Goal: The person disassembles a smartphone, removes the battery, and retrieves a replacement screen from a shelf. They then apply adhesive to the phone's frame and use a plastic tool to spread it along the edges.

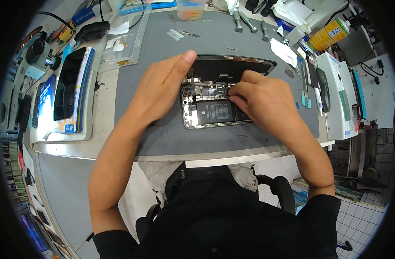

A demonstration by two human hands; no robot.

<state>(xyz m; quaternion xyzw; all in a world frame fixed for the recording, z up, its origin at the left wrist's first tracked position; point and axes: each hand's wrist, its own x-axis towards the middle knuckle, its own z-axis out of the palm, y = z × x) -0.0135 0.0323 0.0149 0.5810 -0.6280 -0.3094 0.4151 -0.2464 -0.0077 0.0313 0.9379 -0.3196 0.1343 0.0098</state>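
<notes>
An opened phone [190, 116] lies sideways on a grey work mat [180, 140], its circuit board and black battery [215, 112] exposed. Its dark screen panel [212, 67] tilts up along the far side. My left hand [158, 88] grips the panel's left end, thumb over the upper corner. Over the right half of the phone body, my right hand [268, 101] has thumb and index finger pinched together by the board, just above the battery. Whatever is between those fingertips is too small or hidden to make out. The hand also covers the phone's right end.
Several screwdrivers [248, 22] and a clear cup [190, 12] stand or lie at the back. Small metal parts [176, 34] rest on the mat. Another phone [69, 86] lies left, beside a clear plastic box [126, 56]. Tweezers [304, 86] and a yellow bottle [327, 36] are right.
</notes>
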